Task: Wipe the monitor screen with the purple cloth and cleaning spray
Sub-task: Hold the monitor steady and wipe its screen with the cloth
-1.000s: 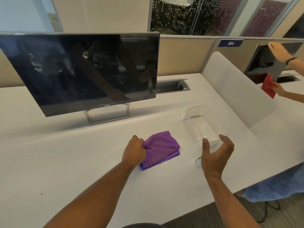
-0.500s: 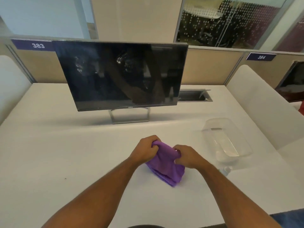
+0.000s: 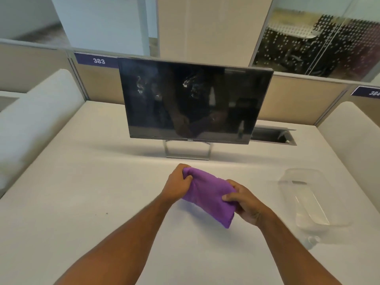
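A folded purple cloth (image 3: 207, 197) is held over the white desk (image 3: 82, 202), in front of the monitor. My left hand (image 3: 177, 183) grips its far left corner and my right hand (image 3: 244, 201) grips its near right side. The dark monitor screen (image 3: 193, 101) stands on a metal stand at the back, with wet smears on its upper left and upper middle. A small white and clear object (image 3: 312, 240), perhaps the spray bottle, lies just below the clear container; I cannot tell for sure.
A clear plastic container (image 3: 308, 197) sits on the desk at the right. An open cable hatch (image 3: 273, 136) lies behind the monitor's right side. White side dividers (image 3: 35, 124) flank the desk, and beige partitions run along the back.
My right hand came over from near the container and took hold of the cloth. Both hands have lifted and stretched it. The view has swung left, centring the monitor.
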The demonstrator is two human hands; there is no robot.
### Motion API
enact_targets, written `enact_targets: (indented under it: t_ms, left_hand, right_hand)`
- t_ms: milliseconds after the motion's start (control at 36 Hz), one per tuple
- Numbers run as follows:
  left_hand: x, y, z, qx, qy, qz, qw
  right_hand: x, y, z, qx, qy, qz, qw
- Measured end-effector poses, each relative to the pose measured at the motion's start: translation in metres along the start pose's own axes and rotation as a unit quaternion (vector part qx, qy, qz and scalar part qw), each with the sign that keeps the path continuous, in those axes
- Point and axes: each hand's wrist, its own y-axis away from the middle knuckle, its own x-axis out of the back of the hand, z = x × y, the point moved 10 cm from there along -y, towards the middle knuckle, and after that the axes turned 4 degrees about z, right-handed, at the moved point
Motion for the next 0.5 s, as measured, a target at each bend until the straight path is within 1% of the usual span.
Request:
enact_targets:
  t_ms: [111,194,278,389,444,500]
  left_hand:
    - [-0.007,0.001,0.008,0.023,0.058,-0.043,0.997]
    - [-0.016,0.005,0.020,0.023,0.124,-0.097,0.987]
    - [-0.019,0.008,0.032,0.036,0.204,-0.132,0.969]
    - [-0.020,0.008,0.031,0.112,0.284,-0.147,0.941]
    - [-0.017,0.007,0.030,0.126,0.295,-0.155,0.934]
    - [-0.012,0.006,0.031,0.125,0.303,-0.158,0.931]
  right_hand:
    - [-0.030,-0.002,-0.020,0.022,0.022,-0.080,0.996]
    - [-0.044,-0.006,-0.035,0.044,0.041,-0.094,0.994]
    - [-0.047,-0.013,-0.050,0.095,0.097,-0.049,0.989]
    - [-0.042,-0.020,-0.068,0.160,0.130,0.061,0.977]
    - [-0.041,-0.023,-0.070,0.152,0.134,0.105,0.974]
    - [-0.048,-0.026,-0.065,0.123,0.114,0.087,0.982]
